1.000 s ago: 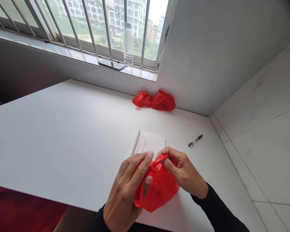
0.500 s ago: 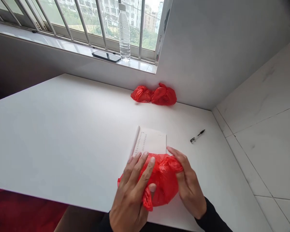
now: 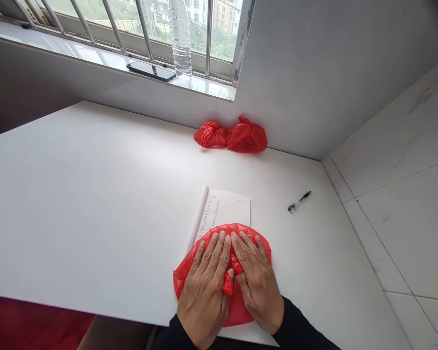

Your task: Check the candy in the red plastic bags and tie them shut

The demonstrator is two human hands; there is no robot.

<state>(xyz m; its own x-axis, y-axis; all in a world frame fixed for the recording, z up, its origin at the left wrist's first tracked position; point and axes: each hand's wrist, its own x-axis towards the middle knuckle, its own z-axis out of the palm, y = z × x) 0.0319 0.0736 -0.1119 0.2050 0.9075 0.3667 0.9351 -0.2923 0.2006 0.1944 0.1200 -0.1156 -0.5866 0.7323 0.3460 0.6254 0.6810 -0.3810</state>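
Note:
A red plastic bag lies flattened near the table's front edge, over the lower part of an open booklet. My left hand rests palm down on the bag's left half with its fingers stretched out. Beside its thumb a twisted end of the bag sticks up. On the right half my right hand lies flat too, fingers straight, its fingertips close to those of the left. A crumpled knot of red plastic shows between the two hands. What the bag holds, if anything, is hidden.
Two knotted red bags sit against the wall at the back of the white table. A black-and-clear pen lies to the right. On the windowsill are a phone and a water bottle. A tiled wall borders the right side.
My right hand has moved left from the bag's side onto its top. The bag has become flatter and wider under both hands. The view has shifted slightly.

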